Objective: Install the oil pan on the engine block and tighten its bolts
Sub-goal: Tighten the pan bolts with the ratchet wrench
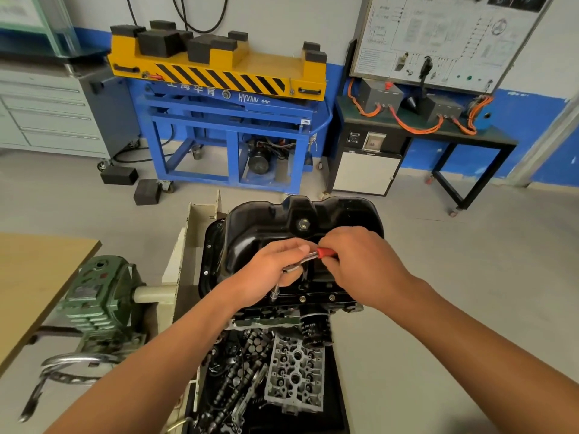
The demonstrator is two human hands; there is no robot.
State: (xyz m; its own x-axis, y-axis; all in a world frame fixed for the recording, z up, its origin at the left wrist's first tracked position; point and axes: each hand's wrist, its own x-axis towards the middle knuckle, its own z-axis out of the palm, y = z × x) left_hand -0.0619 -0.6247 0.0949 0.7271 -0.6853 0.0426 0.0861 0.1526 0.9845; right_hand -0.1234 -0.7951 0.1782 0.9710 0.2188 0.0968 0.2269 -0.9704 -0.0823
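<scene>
Gripping ratchet [308,257] head in curled left hand [272,274], red handle in curled right hand [360,264]; keep socket [275,294] square, seated at 7 o'clock of oil pan [250,227] flange.

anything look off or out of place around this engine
Two black blocks lie on the floor by the blue cart, while matching ones sit on its yellow top. The oil pan looks evenly seated, and no spill shows.
</scene>
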